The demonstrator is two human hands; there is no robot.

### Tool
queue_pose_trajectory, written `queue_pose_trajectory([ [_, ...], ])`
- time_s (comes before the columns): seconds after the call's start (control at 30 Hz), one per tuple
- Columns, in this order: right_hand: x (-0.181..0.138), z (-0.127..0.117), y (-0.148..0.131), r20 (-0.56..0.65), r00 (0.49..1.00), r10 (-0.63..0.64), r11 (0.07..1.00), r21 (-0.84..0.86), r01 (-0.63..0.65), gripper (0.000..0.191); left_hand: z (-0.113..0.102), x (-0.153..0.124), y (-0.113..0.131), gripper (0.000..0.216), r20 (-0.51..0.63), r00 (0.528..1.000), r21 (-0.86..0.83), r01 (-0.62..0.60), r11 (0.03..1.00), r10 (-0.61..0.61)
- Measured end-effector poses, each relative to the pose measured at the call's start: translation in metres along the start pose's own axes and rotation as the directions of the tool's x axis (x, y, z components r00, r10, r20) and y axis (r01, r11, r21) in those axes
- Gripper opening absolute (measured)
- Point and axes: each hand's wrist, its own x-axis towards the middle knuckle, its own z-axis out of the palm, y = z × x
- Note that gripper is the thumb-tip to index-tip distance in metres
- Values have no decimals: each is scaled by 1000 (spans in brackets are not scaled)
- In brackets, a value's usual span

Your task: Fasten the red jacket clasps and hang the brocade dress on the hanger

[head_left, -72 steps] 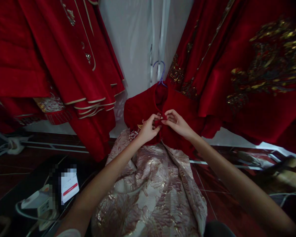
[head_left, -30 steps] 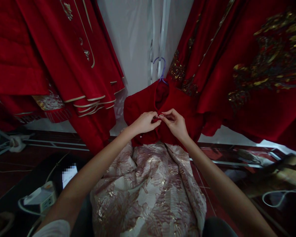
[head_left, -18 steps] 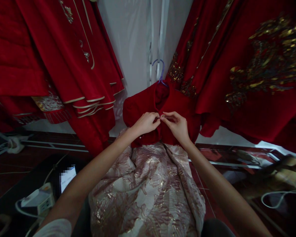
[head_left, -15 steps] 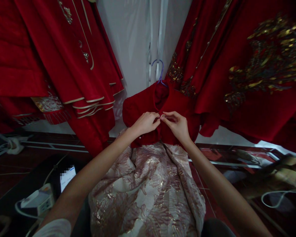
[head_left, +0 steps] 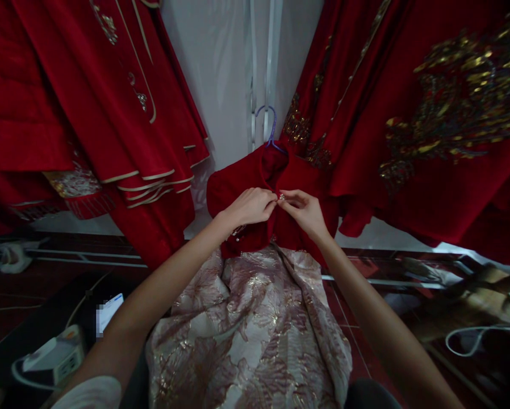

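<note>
A small red velvet jacket (head_left: 231,184) hangs on a purple hanger (head_left: 268,126) over a pink and cream brocade skirt (head_left: 255,329). My left hand (head_left: 250,205) pinches the jacket's front edge just below the collar. My right hand (head_left: 304,210) pinches the opposite edge, and a small shiny fastening (head_left: 281,197) shows between the fingertips of both hands. Both hands are closed on the cloth and touch each other at the fingertips.
Red embroidered garments hang at the left (head_left: 88,102) and right (head_left: 429,113), close to the jacket. A white wall with a metal rail (head_left: 261,68) stands behind. A power strip (head_left: 53,358), a phone (head_left: 109,312) and cables lie on the dark floor at the lower left.
Both hands have moved up the jacket's front from a lower beaded fastening to one just under the collar. The view has shifted slightly to the right.
</note>
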Motion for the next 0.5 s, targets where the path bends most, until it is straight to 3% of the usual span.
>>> queue_pose_trajectory([
  [0.17,8,-3,12,12,996,83,996,-39,-83,27,7,13,5,18,1,994,-42,107,993,-108],
  [0.3,-1,5,20,-20,996,91,996,15,-90,30,19,13,3,14,73,964,-290,264,920,-254],
  [0.4,-25,7,27,-55,996,65,998,-10,-65,41,37,1,2,20,114,947,-673,297,678,-302],
  [0.5,-53,-5,40,-38,995,88,960,-265,-94,42,55,-13,4,26,119,928,-886,260,383,-354],
])
